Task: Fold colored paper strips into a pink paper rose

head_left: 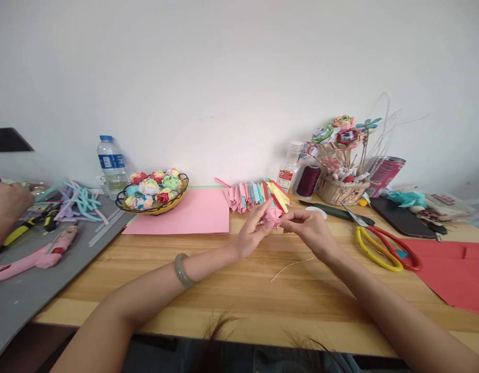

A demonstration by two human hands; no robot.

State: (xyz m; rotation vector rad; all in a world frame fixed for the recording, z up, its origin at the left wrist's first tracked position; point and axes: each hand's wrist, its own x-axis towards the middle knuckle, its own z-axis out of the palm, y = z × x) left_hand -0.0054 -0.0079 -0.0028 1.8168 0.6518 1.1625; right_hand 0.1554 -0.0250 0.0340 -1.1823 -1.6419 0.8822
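A small pink folded-paper flower [273, 215] is held above the wooden table between my two hands. My left hand [255, 233] is closed around its left side, with the thumb in front. My right hand [311, 228] pinches at the flower's right edge, though its fingertips partly hide the exact grip. Just behind lies a row of folded paper pieces [245, 197] in pink, blue, red and yellow. Below my right hand a thin pale string [289, 265] curves over the tabletop; whether it joins the flower cannot be made out.
To the left are pink paper sheets [200, 212], a basket of paper flowers [161, 207], a water bottle [112, 166] and a pink glue gun [41, 259]. Scissors [379, 248], a phone [402, 217], thread spool [308, 181] and red paper [452, 269] lie right. Another person's hand [10, 202] shows far left.
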